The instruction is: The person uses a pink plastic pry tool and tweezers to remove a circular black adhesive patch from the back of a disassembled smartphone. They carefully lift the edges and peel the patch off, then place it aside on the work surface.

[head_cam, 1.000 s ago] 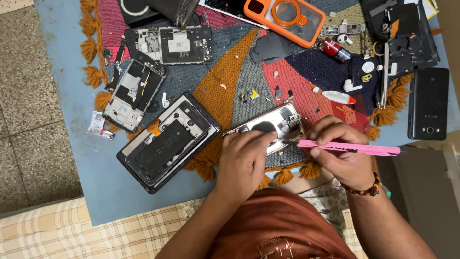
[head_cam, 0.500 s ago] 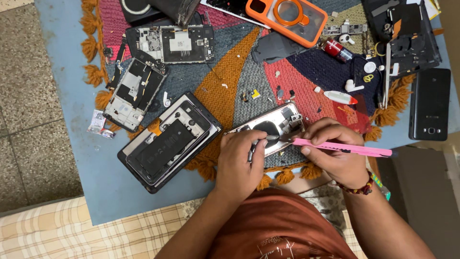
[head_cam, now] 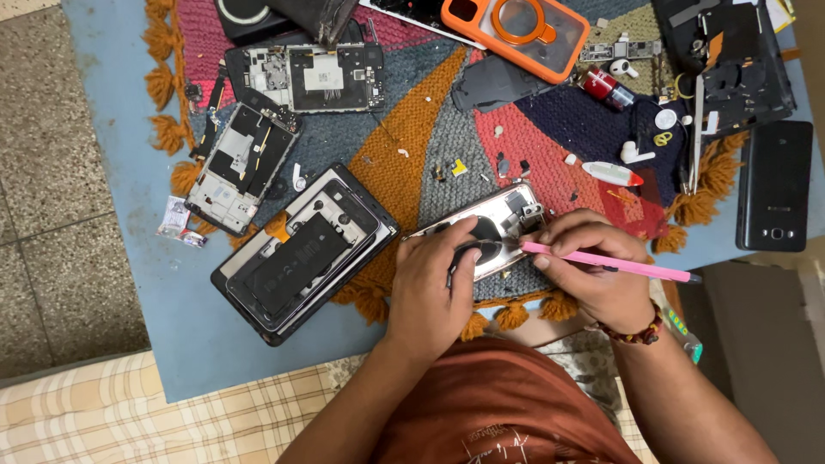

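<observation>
The blue-topped table (head_cam: 129, 283) carries a patchwork woven mat with orange tassels (head_cam: 412, 163), and at the mat's near edge, right in front of the person, lies the opened silver phone body with its dark inner parts showing (head_cam: 507, 215), its long axis running from lower left up to upper right. To its left, just apart, sits a larger opened black phone with a dark rectangular battery (head_cam: 296, 258), tilted the same way; well off to the right a closed black phone (head_cam: 775, 185) lies on the table edge, and an orange phone case with a round ring (head_cam: 516, 30) rests at the far side. The left hand (head_cam: 430, 292) lies flat over the near end of the silver phone body, fingers pressing it down and thumb curled at its edge, holding it steady rather than lifting it. The right hand (head_cam: 593, 279) is closed in a pen grip on a slim pink pointed tool (head_cam: 614, 264), whose shaft runs almost level from right to left, crossing the phone's axis, with the tip at the phone's middle just beside the left fingertips; whether the tip touches a part cannot be told
</observation>
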